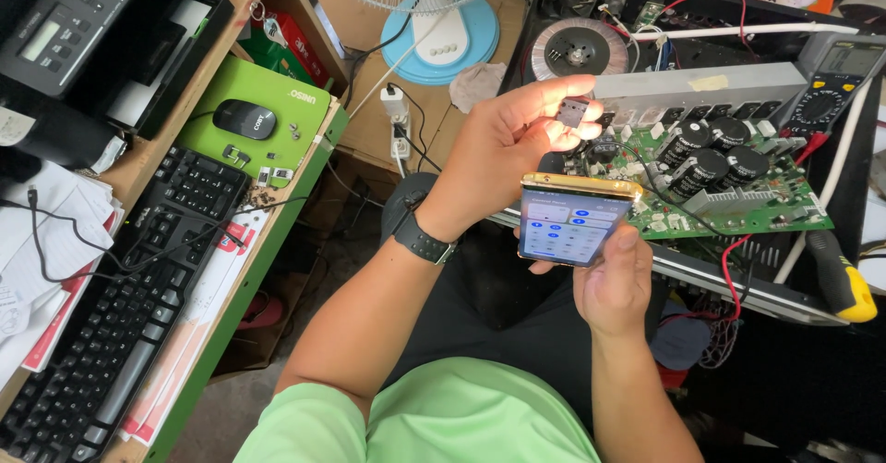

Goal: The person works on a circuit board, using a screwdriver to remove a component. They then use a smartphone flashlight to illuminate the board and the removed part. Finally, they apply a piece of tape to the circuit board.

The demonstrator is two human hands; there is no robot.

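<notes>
My left hand (512, 140) pinches a small dark square electronic part (574, 110) between thumb and fingertips, lit brightly from below. A black watch (423, 240) is on that wrist. My right hand (611, 283) grips a gold-edged smartphone (572, 218) just under the part, thumb resting on its lit screen. Both hands hover in front of an opened amplifier chassis whose green circuit board (738, 195) carries several black cylindrical capacitors (706, 149).
A multimeter (835, 80) lies at the upper right and a yellow-handled screwdriver (844, 283) on the chassis edge. At the left, a desk holds a black keyboard (129, 297), a mouse (243, 119) on a green pad, and a printer (65, 20). A fan base (441, 43) stands on the floor.
</notes>
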